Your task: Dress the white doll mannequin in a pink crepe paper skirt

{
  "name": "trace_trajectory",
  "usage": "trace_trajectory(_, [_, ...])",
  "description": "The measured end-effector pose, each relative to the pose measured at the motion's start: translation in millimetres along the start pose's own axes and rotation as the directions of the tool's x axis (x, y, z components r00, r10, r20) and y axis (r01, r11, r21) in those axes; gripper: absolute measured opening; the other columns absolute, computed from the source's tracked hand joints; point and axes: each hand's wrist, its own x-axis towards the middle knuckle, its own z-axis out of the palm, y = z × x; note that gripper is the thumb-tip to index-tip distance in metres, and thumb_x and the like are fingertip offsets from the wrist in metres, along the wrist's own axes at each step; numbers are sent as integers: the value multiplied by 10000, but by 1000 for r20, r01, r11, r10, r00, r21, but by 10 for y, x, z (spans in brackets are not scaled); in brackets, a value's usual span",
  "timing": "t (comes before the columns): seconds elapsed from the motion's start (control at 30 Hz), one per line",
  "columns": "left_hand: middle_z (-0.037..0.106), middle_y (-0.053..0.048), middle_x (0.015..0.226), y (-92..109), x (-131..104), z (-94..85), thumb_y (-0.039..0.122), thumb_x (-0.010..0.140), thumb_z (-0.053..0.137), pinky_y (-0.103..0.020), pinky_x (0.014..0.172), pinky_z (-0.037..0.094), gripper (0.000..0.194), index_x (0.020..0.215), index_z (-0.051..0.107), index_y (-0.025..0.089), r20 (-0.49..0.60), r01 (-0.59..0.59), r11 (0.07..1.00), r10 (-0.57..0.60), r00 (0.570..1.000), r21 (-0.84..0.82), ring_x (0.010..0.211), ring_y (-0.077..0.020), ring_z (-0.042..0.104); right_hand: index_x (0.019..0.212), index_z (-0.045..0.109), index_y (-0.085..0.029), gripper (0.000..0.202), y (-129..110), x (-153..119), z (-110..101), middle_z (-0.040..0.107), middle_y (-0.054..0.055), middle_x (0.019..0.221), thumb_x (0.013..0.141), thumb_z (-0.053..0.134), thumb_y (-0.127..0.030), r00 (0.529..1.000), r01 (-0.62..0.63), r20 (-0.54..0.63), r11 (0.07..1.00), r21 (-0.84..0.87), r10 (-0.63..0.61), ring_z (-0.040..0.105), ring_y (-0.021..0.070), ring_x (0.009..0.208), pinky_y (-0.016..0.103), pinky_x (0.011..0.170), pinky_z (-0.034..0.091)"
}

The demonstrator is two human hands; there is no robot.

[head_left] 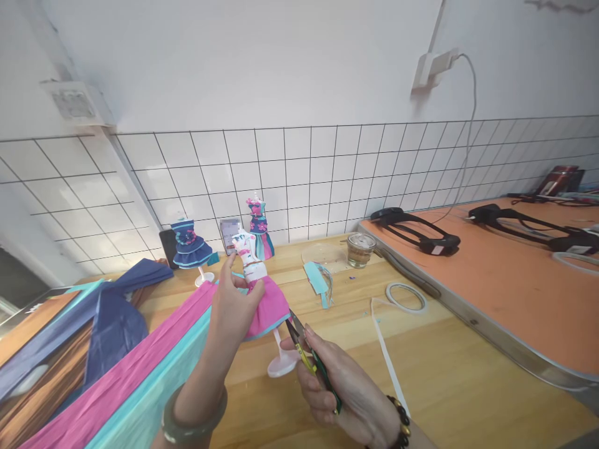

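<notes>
My left hand [234,305] grips a small white mannequin [250,259] around its waist; the mannequin wears a pink skirt [271,308] with a teal hem and stands tilted on a clear round base [282,365]. My right hand [341,390] holds small green-and-yellow snips [304,352], their blades pointing up at the skirt's lower right edge. Whether the blades touch the fabric I cannot tell.
Two dressed mannequins [189,246] [259,227] stand by the tiled wall. Pink, teal and navy fabric [116,374] lies at left. On the wooden table are a tape roll [406,296], a white strip [388,358], a glass jar [360,249] and teal scraps [318,280]. An orange board [515,280] holds black headsets [416,231].
</notes>
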Motion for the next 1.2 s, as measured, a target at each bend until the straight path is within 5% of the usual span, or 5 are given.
trace_trajectory(0.4, [565, 7, 711, -7, -15, 20, 342, 653, 585, -362, 736, 430, 774, 1361, 310, 189, 8, -8, 1000, 8, 1000, -15, 765, -231, 586, 928, 593, -147, 377, -51, 21, -10, 343, -81, 517, 885, 398, -467, 987, -148, 90, 972, 184, 134, 191, 7, 344, 144, 350, 95])
trace_trajectory(0.83, [519, 30, 640, -52, 51, -40, 382, 647, 597, -354, 704, 429, 803, 1360, 307, 150, 3, -16, 1000, 16, 1000, -26, 691, -212, 564, 957, 567, -171, 300, -38, -55, 46, 406, -73, 518, 849, 449, -425, 999, -45, -7, 992, 117, 46, 227, 7, 340, 153, 359, 112])
trace_trajectory(1.2, [544, 23, 681, 13, 31, -79, 359, 643, 593, -320, 652, 414, 744, 1329, 349, 203, -40, -1, 999, 2, 999, 38, 686, -206, 573, 979, 577, -168, 312, -41, -79, 41, 453, -53, 523, 894, 389, -402, 996, -87, 1, 992, 90, 87, 244, 16, 319, 152, 332, 142])
